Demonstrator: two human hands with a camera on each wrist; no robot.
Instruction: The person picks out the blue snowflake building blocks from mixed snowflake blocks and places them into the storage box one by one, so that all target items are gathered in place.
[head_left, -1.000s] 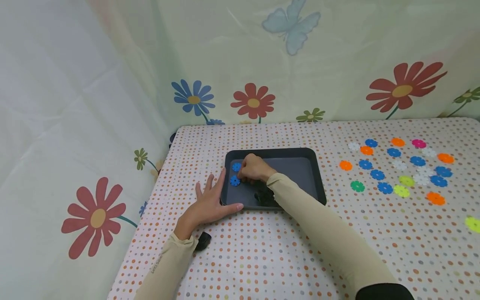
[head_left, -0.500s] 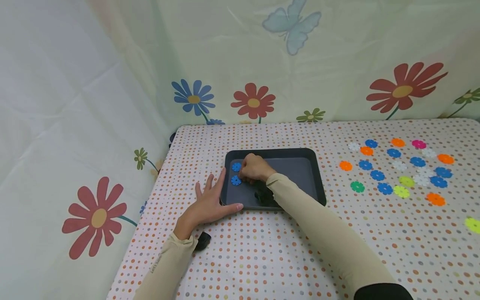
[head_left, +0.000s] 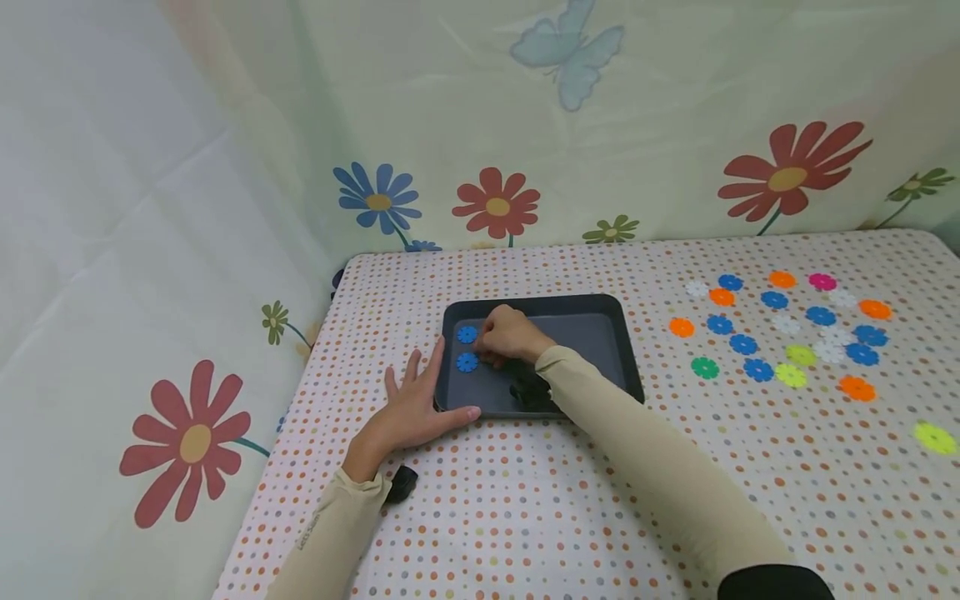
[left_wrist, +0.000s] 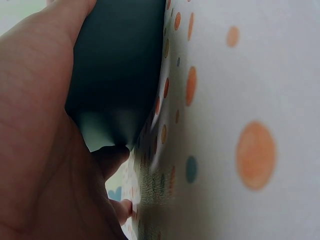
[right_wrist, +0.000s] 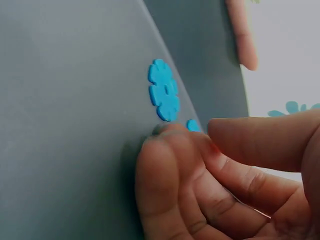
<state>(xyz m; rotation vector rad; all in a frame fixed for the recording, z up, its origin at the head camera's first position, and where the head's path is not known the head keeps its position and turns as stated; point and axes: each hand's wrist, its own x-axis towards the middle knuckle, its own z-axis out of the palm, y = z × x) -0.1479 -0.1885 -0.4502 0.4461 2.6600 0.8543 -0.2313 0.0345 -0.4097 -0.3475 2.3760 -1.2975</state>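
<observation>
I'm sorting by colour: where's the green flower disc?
In the head view, the green flower disc lies right of the dark tray, with a blue flower disc on its right and an orange flower disc at upper left.

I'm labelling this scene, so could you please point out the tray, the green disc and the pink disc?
Tray [head_left: 588, 337], head view, on its bare floor.
Green disc [head_left: 705, 368], head view, on its middle.
Pink disc [head_left: 822, 282], head view, on its middle.
</observation>
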